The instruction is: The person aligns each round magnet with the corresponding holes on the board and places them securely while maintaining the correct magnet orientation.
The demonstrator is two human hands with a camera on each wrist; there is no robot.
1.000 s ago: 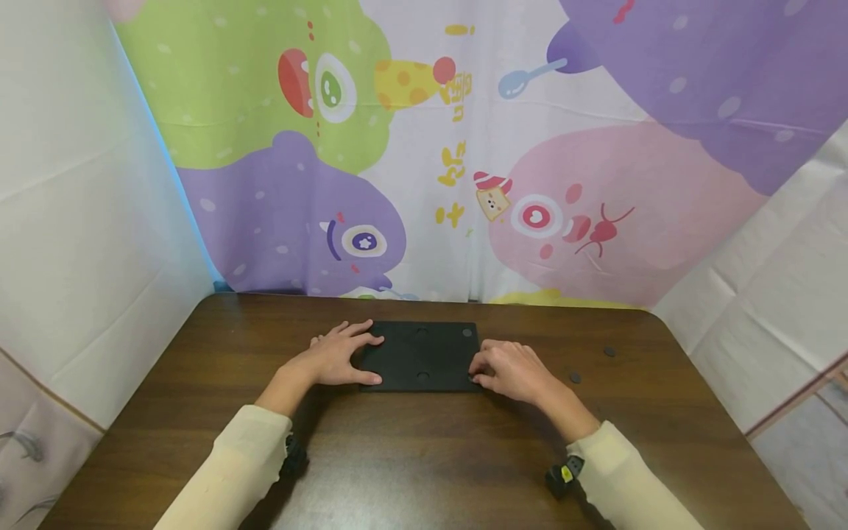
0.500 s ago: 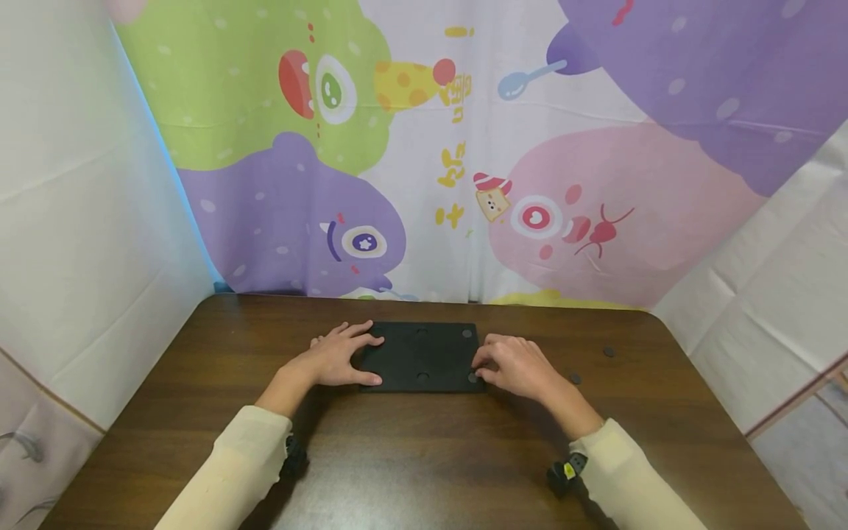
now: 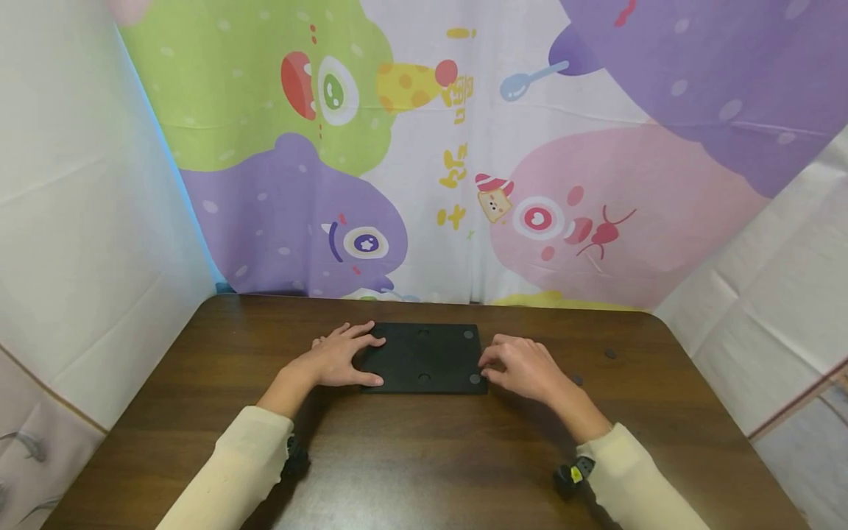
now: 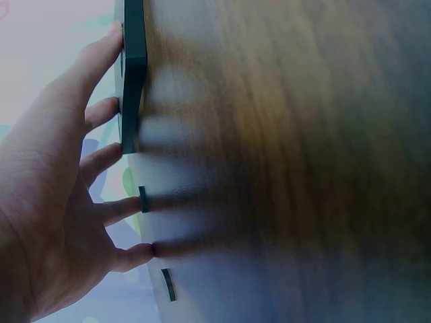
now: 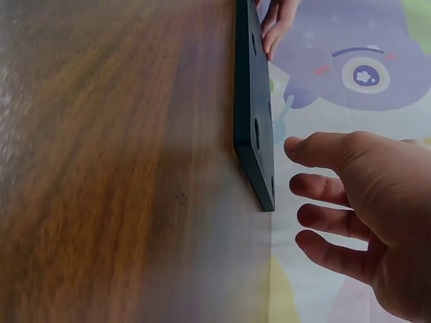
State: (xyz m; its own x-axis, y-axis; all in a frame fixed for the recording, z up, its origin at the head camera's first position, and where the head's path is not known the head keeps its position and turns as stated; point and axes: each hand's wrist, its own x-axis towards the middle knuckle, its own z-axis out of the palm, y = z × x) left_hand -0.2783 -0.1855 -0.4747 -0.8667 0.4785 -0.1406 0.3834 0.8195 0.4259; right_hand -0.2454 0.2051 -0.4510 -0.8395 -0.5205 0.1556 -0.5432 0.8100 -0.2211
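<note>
A flat black rectangular board lies on the table. My left hand rests on its left end with fingers spread. Two small dark-grey discs sit at the board's right end: a far disc and a near disc. Round recesses mark the board's middle, a far recess and a near recess. Beside the right edge, my right hand holds nothing. In the right wrist view its loosely bent fingers stand apart from the board.
Two loose dark discs lie right of the right hand, a farther disc and a nearer disc. Small dark pieces show near the left fingertips in the left wrist view. A patterned curtain hangs behind the brown wooden table.
My right hand has let go of the near-right disc and drawn back slightly to the right, leaving that disc in view on the board. The left hand stays put.
</note>
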